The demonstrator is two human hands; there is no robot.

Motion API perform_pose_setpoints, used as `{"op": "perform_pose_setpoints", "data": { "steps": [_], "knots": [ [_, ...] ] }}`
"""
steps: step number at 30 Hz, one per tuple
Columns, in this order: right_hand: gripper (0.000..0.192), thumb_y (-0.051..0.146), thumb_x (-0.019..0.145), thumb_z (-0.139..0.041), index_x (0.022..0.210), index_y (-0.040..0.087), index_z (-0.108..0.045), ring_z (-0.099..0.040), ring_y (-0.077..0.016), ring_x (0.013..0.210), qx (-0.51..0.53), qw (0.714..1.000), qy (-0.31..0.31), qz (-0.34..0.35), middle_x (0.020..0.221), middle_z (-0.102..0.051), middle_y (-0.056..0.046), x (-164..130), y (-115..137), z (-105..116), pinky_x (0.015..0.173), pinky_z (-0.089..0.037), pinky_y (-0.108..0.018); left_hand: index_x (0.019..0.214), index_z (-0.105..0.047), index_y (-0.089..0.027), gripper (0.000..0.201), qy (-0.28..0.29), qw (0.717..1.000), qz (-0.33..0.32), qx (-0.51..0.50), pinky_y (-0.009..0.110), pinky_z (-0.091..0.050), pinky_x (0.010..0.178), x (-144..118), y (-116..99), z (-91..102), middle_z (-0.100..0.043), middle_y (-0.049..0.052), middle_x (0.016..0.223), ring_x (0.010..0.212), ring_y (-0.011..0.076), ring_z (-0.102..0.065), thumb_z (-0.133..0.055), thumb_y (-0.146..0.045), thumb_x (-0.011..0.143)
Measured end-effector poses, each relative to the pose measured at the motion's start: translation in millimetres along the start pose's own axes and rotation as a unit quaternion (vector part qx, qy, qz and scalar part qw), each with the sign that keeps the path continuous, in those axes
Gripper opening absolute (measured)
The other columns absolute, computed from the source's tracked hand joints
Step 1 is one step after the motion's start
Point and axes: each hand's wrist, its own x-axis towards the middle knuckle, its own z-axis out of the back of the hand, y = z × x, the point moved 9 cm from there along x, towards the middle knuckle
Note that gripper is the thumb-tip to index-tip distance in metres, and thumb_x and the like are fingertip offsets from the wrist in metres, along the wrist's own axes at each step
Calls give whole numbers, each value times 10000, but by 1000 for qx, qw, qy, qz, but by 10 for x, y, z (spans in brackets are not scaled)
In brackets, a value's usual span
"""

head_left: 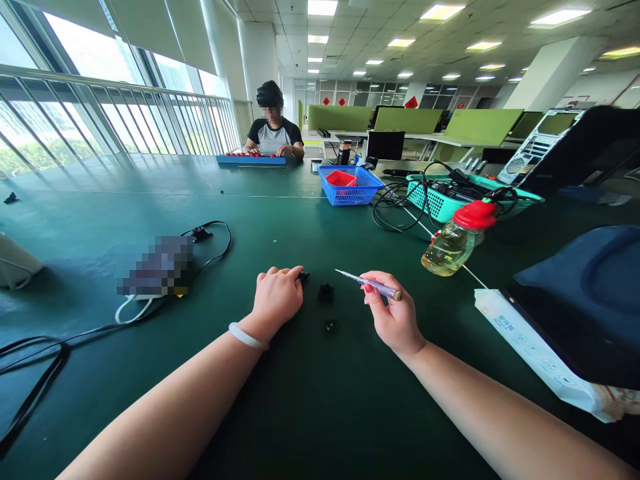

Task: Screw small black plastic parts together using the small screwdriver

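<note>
On the dark green tabletop [320, 400], a small round glossy black piece [331, 326] lies nearest, between the two forearms. Just beyond it, the right hand [397, 320] has its fingers closed around a slim screwdriver with a translucent purplish handle [386, 289], its metal tip pointing left. The left hand [278, 298], a white band [247, 337] at its wrist, has its fingers over a small black part [303, 275]; whether they grip or merely press it, I cannot tell. Between the hands sits a small blocky black component [326, 292], apart from both. Farther off stand a clear bottle with a red lid [447, 248] and a blue plastic basket [351, 195].
</note>
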Motion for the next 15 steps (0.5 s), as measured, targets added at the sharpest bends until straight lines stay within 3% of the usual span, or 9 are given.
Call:
{"op": "perform_pose_setpoints", "data": {
  "steps": [4, 7, 9, 11, 15],
  "knots": [
    [155, 300, 969, -499, 1071, 233, -595, -682, -202, 820, 7, 1000, 4, -10, 965, -679, -68, -7, -32, -6, 677, -565, -341, 1030, -736, -274, 352, 9, 1000, -9, 15, 515, -413, 883, 1, -75, 73, -764, 72, 935, 918, 294, -609, -430, -410, 925],
    [164, 315, 968, -500, 1074, 232, -595, -684, -203, 822, 11, 1000, 4, -21, 969, -680, -72, -9, -54, -6, 661, -565, -332, 916, -751, -255, 459, 23, 1000, -15, 2, 537, -417, 907, 19, -119, 93, -757, 79, 873, 928, 302, -614, -384, -529, 943],
    [169, 321, 968, -498, 1072, 231, -597, -686, -203, 816, 11, 1000, 3, -24, 962, -683, -72, -6, -56, -5, 659, -565, -330, 991, -730, -228, 470, 23, 999, -33, -28, 520, -429, 955, 32, -161, 80, -746, 96, 998, 1028, 303, -609, -389, -548, 942],
    [171, 322, 968, -496, 1067, 229, -599, -688, -203, 808, 7, 1000, 3, -21, 957, -687, -72, 1, -49, -3, 664, -566, -331, 1189, -649, -204, 468, 37, 995, -69, -61, 491, -408, 1041, 33, -223, 14, -675, 111, 1233, 1208, 293, -548, -415, -525, 942],
    [169, 318, 968, -493, 1068, 230, -597, -694, -205, 826, -5, 1000, 10, -6, 979, -693, -75, 22, -25, -15, 696, -569, -337, 1443, -411, -219, 562, 143, 973, -145, -111, 505, -306, 1148, -30, -349, -237, -516, 104, 1455, 1400, 274, -387, -385, -505, 960]
  ]
}}
